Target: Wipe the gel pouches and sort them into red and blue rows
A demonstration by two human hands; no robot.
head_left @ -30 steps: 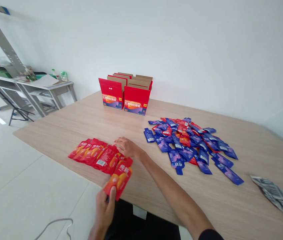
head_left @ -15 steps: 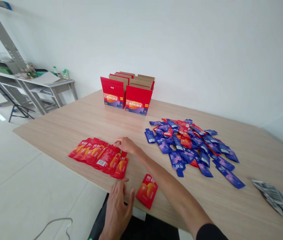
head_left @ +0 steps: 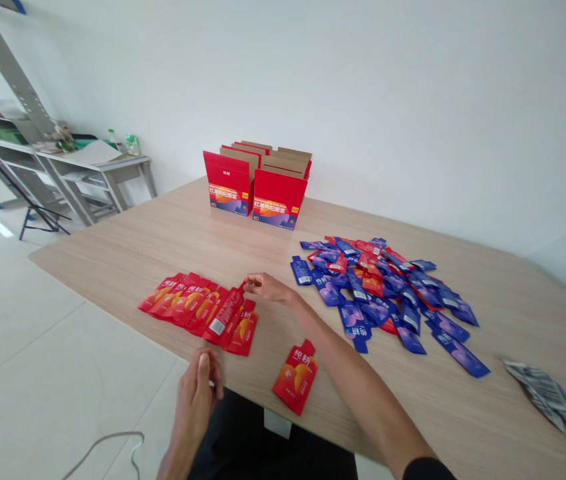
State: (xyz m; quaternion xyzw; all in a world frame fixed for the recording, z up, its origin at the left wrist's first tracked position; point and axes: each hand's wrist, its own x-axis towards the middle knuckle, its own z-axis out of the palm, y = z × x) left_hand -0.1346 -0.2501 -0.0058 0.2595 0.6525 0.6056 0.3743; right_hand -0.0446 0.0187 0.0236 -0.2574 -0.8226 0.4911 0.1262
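My right hand (head_left: 264,287) reaches in from the right, its fingertips closed on the narrow top of a red pouch (head_left: 223,316) whose barcode side faces up. That pouch lies tilted over an overlapping row of red pouches (head_left: 190,303) with orange fruit pictures. Just below the row, at the table's front edge, my left hand (head_left: 200,381) hovers with fingers loosely curled, thumb apart and nothing visible in it. A single red pouch (head_left: 296,378) lies by itself on the table, between my left hand and my right forearm.
A mixed heap of blue and red pouches (head_left: 377,283) spreads across the right side of the wooden table (head_left: 163,240). Red open-topped boxes (head_left: 277,197) stand near the wall. A crumpled striped wrapper (head_left: 557,407) lies at far right. Desks (head_left: 107,170) stand beyond the left edge.
My right hand has shifted slightly right, and the barcode-side pouch in it has moved right along the row. My left hand has drawn back to the left, its fingers more curled.
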